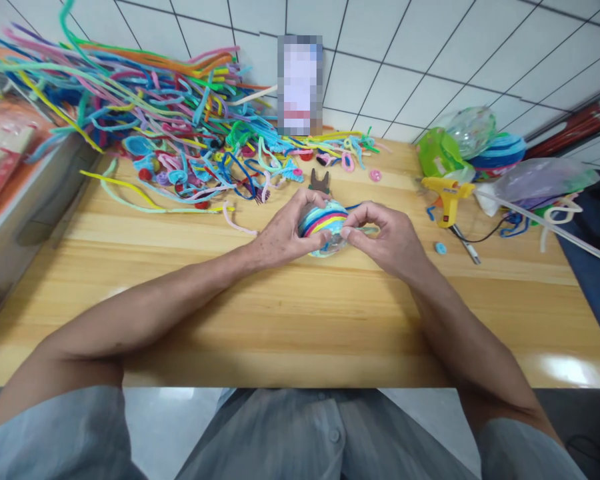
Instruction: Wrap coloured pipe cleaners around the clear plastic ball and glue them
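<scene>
A clear plastic ball [325,223], partly wrapped in rows of blue, pink, yellow and purple pipe cleaner, is held just above the middle of the wooden table. My left hand [287,233] grips it from the left, thumb across its front. At its right side, my right hand [383,237] pinches thumb against index finger. A thin greenish strand, apparently a pipe cleaner end, shows by those fingers; what exactly lies in the pinch is hard to make out. Just behind the ball lies a dark brown forked piece [320,181].
Tangled pipe cleaners [180,113] heap along the back left, beside a box [45,180]. A phone [300,87] with a blurred screen stands against the tiled wall. To the right are a yellow glue gun [447,197], a blue button-like disc [440,248], plastic bags [545,177] and another wrapped ball [497,155].
</scene>
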### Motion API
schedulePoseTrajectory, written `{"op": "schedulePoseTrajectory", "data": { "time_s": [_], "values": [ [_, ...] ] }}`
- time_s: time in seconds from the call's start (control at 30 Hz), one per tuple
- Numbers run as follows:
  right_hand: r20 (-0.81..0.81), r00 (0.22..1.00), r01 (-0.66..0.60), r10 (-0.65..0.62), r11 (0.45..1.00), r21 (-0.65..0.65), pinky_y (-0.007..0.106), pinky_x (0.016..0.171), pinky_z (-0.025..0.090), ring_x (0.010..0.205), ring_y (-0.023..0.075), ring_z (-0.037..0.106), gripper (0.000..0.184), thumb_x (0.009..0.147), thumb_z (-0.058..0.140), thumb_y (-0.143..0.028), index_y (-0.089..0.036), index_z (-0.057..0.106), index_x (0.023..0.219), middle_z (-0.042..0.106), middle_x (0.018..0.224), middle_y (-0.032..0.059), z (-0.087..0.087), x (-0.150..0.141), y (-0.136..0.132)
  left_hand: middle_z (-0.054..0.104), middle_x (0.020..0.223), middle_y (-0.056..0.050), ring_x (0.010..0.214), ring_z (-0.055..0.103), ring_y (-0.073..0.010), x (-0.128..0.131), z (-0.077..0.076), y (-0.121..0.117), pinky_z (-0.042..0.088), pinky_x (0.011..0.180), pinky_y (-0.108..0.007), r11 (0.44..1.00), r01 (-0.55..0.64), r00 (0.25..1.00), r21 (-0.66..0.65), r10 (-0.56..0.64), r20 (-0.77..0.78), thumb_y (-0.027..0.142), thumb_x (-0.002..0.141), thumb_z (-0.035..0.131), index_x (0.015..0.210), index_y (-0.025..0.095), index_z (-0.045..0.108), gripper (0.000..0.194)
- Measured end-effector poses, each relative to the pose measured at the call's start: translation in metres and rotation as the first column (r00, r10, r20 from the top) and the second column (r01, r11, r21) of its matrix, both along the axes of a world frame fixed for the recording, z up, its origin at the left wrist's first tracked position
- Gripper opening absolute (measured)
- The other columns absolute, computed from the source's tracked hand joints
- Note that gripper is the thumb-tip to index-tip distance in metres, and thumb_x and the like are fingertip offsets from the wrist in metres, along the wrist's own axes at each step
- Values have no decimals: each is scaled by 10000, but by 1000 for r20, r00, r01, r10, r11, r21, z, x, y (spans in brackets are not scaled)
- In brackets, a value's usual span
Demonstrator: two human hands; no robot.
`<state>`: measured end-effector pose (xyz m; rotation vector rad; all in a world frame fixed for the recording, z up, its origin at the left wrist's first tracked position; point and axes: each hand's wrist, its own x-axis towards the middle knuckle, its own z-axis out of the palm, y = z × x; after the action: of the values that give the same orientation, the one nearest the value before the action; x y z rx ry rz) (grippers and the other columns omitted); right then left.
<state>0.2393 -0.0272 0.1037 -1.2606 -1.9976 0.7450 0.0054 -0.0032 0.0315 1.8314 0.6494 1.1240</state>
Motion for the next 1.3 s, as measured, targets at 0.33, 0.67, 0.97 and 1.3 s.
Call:
{"op": "schedulePoseTrajectory", "data": {
  "time_s": [0.33, 0.67, 0.97, 1.3],
  "values": [
    [-5, 1000, 22, -21, 999, 30, 345, 761, 559, 759, 204, 704, 71, 846, 756, -259, -254, 716, 787, 791, 809, 5, 0, -1, 0, 569, 1544, -142, 1413, 660, -263, 1, -11, -2, 586, 1174, -443, 1000, 8, 998, 6, -8, 58, 571, 1034, 748, 1322, 273, 479, 494],
    [1, 999, 43, -43, 998, 46, 346, 756, 567, 751, 201, 704, 77, 847, 751, -258, -252, 712, 781, 789, 801, 5, -2, -1, 0, 549, 1562, -152, 1397, 662, -279, 1, -9, 0, 593, 1163, -456, 999, 36, 999, 1, -36, 38, 627, 998, 771, 1309, 269, 459, 568],
    [21, 1000, 17, -18, 997, 78, 327, 749, 557, 744, 193, 706, 52, 828, 729, -230, -247, 715, 781, 799, 798, 5, -1, 1, 0, 570, 1562, -161, 1412, 662, -300, 1, -11, 1, 603, 1157, -473, 999, 30, 999, 27, -31, 30, 608, 985, 787, 1303, 257, 471, 569],
    [26, 1000, 16, -18, 997, 82, 328, 748, 552, 754, 197, 722, 54, 825, 724, -224, -247, 720, 776, 800, 795, 2, -2, 2, -1, 556, 1566, -169, 1419, 657, -298, -1, -8, 1, 589, 1176, -486, 998, 56, 998, 21, -56, 9, 580, 1017, 761, 1313, 260, 459, 530]
  ]
}}
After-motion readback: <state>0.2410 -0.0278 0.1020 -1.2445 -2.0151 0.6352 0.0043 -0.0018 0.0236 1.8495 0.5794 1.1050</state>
